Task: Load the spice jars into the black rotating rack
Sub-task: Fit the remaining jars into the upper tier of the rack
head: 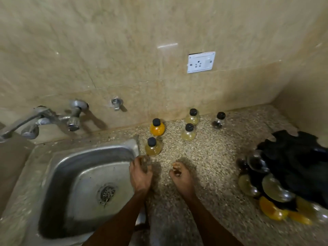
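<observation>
A steel sink with rounded corners and a round drain grate is sunk into the speckled stone desk, under a metal tap fixed to the smooth beige tiled wall. At the sink's right rim the left hand hovers with its fingers loosely curled, holding nothing. Just right of it the right hand hangs over the desk, fingers curled in toward the palm, also gripping nothing.

Beyond the hands, right of the sink, stand five small round-bellied spice jars with black knob caps. One nearest the sink's back corner holds pale yellow contents. Behind it, an orange-filled jar stands. Further right are two more pale yellow ones, then a nearly clear jar by the wall. A white socket plate sits on the wall above them.

Far right of the sink is the black rotating rack, blurred, with glassy round jars of yellow and orange contents already lodged around its lower side.
</observation>
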